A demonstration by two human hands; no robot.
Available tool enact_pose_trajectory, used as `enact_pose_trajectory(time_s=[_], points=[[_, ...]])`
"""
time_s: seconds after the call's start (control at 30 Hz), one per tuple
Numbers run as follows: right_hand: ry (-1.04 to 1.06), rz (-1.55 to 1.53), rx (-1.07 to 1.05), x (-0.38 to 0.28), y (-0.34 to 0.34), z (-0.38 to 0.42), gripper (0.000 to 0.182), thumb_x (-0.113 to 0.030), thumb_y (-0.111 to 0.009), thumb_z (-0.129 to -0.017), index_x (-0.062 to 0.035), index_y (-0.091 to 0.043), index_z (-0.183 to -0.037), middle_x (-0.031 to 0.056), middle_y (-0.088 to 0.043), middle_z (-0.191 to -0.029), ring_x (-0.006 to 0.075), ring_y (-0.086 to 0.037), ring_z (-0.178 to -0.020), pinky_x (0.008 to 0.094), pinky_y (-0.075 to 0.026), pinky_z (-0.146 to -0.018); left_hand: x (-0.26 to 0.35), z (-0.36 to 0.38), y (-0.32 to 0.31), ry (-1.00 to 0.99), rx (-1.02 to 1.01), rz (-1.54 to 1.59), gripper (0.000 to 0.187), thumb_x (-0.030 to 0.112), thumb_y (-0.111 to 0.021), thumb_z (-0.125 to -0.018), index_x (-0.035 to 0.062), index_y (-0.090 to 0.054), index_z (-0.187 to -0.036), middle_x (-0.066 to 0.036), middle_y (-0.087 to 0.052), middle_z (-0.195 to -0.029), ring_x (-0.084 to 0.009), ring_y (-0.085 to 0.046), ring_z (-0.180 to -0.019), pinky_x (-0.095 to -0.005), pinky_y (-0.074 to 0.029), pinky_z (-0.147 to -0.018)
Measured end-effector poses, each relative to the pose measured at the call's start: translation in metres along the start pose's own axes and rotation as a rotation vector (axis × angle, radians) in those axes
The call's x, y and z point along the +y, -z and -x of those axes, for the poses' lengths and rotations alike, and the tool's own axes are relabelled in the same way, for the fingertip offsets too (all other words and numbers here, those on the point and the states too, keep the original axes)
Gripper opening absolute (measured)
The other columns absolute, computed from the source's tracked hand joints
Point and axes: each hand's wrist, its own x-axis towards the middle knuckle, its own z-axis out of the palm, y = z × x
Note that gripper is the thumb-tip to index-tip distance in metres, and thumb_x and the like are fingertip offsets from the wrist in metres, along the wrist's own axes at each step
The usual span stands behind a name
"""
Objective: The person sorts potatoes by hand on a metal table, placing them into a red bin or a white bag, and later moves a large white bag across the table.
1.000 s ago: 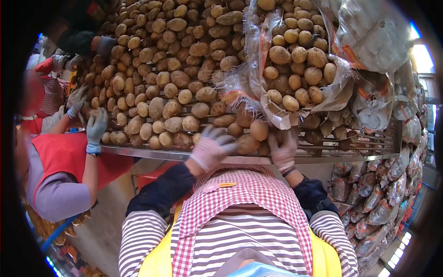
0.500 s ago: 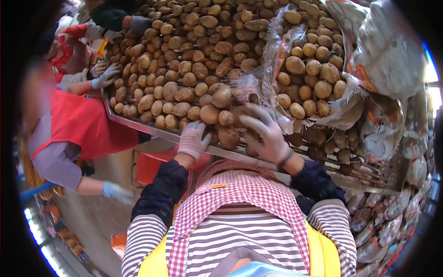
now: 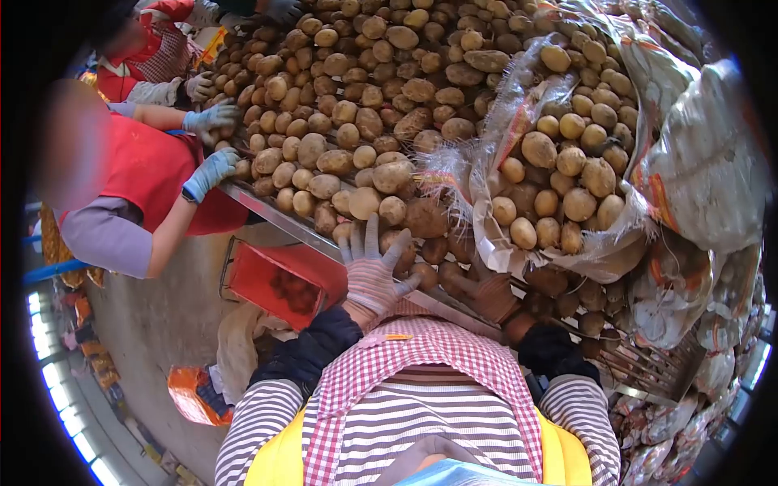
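Observation:
Potatoes [image 3: 324, 186] lie spread over a slatted metal table, up to its front rail [image 3: 284, 221]. My left hand [image 3: 373, 271], in a pale striped glove, lies over the rail with its fingers spread, touching potatoes at the edge and holding none. Further right, my right hand [image 3: 488, 298] is low among potatoes in the shade of the open sack. Its fingers reach left and are partly hidden, so I cannot tell whether they hold anything. The open woven sack [image 3: 494, 235], full of potatoes, lies on the table just beyond it.
A co-worker in a red apron [image 3: 154, 174] stands at the left with both gloved hands by the potatoes; another person [image 3: 158, 49] is behind. A red crate [image 3: 279, 271] is below the rail. White sacks [image 3: 705, 162] are piled at the right.
My left hand has spread its fingers and moved right. My right hand has dropped nearer the rail. The co-worker's lower hand has risen to the table edge. The view has shifted.

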Motion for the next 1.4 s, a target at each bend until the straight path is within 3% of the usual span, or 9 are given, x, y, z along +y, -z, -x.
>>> enact_pose_trajectory(time_s=[0.27,0.37,0.47,0.53,0.6,0.87,1.13,1.3,1.4], points=[[-0.031,-0.053,0.119,-0.019,0.015,-0.058,0.039,-0.035,-0.072,-0.092,-0.0322,-0.07,-0.131,0.0197,-0.056,-0.138,0.0436,-0.054,-0.13,0.0562,-0.046,-0.103,-0.045,-0.029,0.005,-0.07,0.098,0.019,0.079,0.048,-0.087,-0.065,0.0311,-0.066,-0.14,-0.023,-0.026,-0.168,-0.0582,-0.032,-0.143,-0.0695,-0.03,-0.114],[-0.057,0.091,0.135,-0.019,0.0,-0.077,0.046,-0.04,-0.074,-0.089,-0.0337,-0.069,-0.134,0.0219,-0.055,-0.142,0.0434,-0.052,-0.133,0.0566,-0.044,-0.108,-0.056,-0.041,0.006,-0.149,0.116,0.051,0.08,0.04,-0.089,-0.061,0.0299,-0.067,-0.137,-0.021,-0.028,-0.168,-0.0577,-0.034,-0.141,-0.0676,-0.035,-0.113],[-0.217,-0.317,0.094,-0.031,0.013,-0.118,0.048,-0.041,-0.074,-0.09,-0.0336,-0.068,-0.137,0.0259,-0.051,-0.148,0.0451,-0.05,-0.135,0.0562,-0.043,-0.11,-0.06,-0.055,0.017,-0.148,0.152,0.063,0.081,0.039,-0.089,-0.06,0.0279,-0.067,-0.136,-0.024,-0.025,-0.168,-0.057,-0.033,-0.142,-0.066,-0.034,-0.114],[0.044,0.139,0.256,-0.024,-0.004,-0.135,0.046,-0.033,-0.079,-0.085,-0.037,-0.072,-0.131,0.0235,-0.045,-0.156,0.047,-0.051,-0.137,0.0499,-0.049,-0.108,-0.072,-0.063,0.016,-0.118,0.177,0.118,0.082,0.038,-0.089,-0.06,0.0269,-0.066,-0.137,-0.025,-0.024,-0.167,-0.0569,-0.032,-0.143,-0.0655,-0.033,-0.115],[0.004,-0.201,0.226,-0.015,-0.022,-0.184,0.048,-0.034,-0.082,-0.083,-0.04,-0.072,-0.13,0.0236,-0.037,-0.16,0.0466,-0.048,-0.14,0.0494,-0.05,-0.107,-0.087,-0.073,0.019,-0.08,0.204,0.167,0.083,0.037,-0.089,-0.06,0.026,-0.065,-0.138,-0.027,-0.023,-0.166,-0.0567,-0.031,-0.144,-0.0649,-0.031,-0.117],[0.003,0.079,0.413,-0.041,-0.02,-0.318,0.054,-0.029,-0.077,-0.082,-0.0479,-0.066,-0.132,0.0198,-0.038,-0.161,0.0394,-0.042,-0.142,0.0646,-0.025,-0.117,-0.147,-0.139,0.047,-0.12,0.353,0.141,0.079,0.037,-0.083,-0.066,0.0281,-0.064,-0.142,-0.027,-0.026,-0.163,-0.0547,-0.026,-0.147,-0.0681,-0.024,-0.119],[0.119,0.148,0.382,-0.04,0.005,-0.482,0.066,-0.019,-0.068,-0.085,-0.053,-0.056,-0.14,0.0107,-0.036,-0.164,0.0418,-0.037,-0.147,0.0723,-0.023,-0.114,-0.222,-0.23,0.05,0.037,0.633,0.124,0.084,0.024,-0.084,-0.07,0.0177,-0.056,-0.15,-0.036,-0.03,-0.159,-0.0549,-0.034,-0.145,-0.0507,-0.033,-0.121],[-0.067,0.122,0.165,-0.046,0.058,-0.515,0.06,-0.026,-0.074,-0.083,-0.0425,-0.062,-0.14,0.0094,-0.046,-0.158,0.0402,-0.042,-0.143,0.0641,-0.028,-0.116,-0.26,-0.285,0.087,0.353,0.386,0.021,0.066,0.04,-0.079,-0.085,0.0386,-0.056,-0.148,-0.027,-0.032,-0.163,-0.0474,-0.042,-0.144,-0.0511,-0.04,-0.116],[-0.002,-0.072,0.213,-0.038,0.109,-0.472,0.055,-0.026,-0.074,-0.084,-0.0345,-0.066,-0.138,0.0112,-0.051,-0.153,0.0382,-0.045,-0.141,0.0588,-0.034,-0.114,-0.246,-0.284,0.108,0.348,0.544,-0.086,0.067,0.044,-0.077,-0.087,0.0238,-0.057,-0.148,-0.024,-0.038,-0.161,-0.0443,-0.045,-0.142,-0.0512,-0.041,-0.115]])
